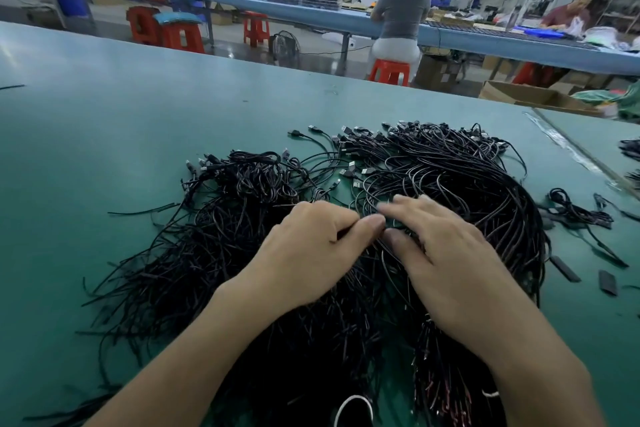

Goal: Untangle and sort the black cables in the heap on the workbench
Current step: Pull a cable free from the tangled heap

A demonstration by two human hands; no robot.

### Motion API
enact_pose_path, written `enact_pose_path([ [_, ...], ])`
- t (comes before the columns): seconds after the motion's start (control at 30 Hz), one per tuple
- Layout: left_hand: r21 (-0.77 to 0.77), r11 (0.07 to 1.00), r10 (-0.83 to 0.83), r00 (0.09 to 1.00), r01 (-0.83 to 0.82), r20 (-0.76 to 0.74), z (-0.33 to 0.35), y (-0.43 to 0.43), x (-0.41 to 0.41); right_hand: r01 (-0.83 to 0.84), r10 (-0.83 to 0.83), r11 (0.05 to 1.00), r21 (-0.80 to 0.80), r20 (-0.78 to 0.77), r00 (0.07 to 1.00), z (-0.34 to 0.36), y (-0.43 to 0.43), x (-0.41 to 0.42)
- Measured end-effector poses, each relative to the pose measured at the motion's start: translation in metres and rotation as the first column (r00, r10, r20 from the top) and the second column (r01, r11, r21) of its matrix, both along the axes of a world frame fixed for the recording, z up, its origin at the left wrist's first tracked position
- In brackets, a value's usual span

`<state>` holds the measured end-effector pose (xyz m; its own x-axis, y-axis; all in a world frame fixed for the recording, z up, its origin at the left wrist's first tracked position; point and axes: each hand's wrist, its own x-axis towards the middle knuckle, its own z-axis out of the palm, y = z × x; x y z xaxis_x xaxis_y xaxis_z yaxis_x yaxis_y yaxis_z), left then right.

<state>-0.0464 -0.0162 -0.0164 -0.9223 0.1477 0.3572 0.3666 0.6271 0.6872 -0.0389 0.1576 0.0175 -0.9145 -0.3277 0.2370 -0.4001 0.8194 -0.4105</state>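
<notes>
Black cables (pixel 450 177) lie heaped across the middle of a green table (pixel 104 149), the tangle reaching from mid-table to its near edge, as a worker sorts them by hand at a factory bench. Most strands run lengthways from the near edge toward the far edge. Their USB plugs (pixel 349 166) point to the far side, and their loose cut ends fan out toward the near left corner. On the right of the heap the strands sweep round in a long arc.

The left hand (pixel 311 253) rests on the centre of the heap, fingers curled and thumb pressed to the forefinger, pinching dark strands between them. The right hand (pixel 446 253) lies just beside it, thumbs almost touching, its fingers stretched out and blurred over the arcing strands.

Toward the right edge a small coiled cable bundle (pixel 575 211) sits apart from the heap, with short black strips (pixel 564 269) scattered near it. A taped seam (pixel 568 149) crosses the table's right side. A white loop (pixel 353 406) shows at the near edge among the strands.

Beyond the far edge stand a cardboard box (pixel 533 97), red stools (pixel 389 71) and a floor fan (pixel 285 45). A seated person (pixel 398 10) faces a second, blue bench (pixel 311 15).
</notes>
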Motion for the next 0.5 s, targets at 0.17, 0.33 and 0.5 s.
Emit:
enact_pose_path([
  [0.17, 0.568, 0.815, -0.372, 0.857, 0.116, 0.358, 0.019, -0.01, 0.005, -0.063, 0.064, 0.927, -0.369, -0.008, 0.998, -0.009, -0.001, -0.008],
  [0.33, 0.922, 0.365, -0.788, 0.571, 0.132, 0.23, 0.034, -0.008, 0.013, -0.096, 0.215, 0.797, -0.596, 0.132, 0.968, -0.01, -0.014, -0.004],
  [0.5, 0.992, 0.123, -0.571, 0.817, -0.015, 0.083, 0.031, 0.001, 0.005, -0.193, 0.318, 0.897, -0.397, 0.277, 0.907, -0.015, -0.022, 0.001],
])
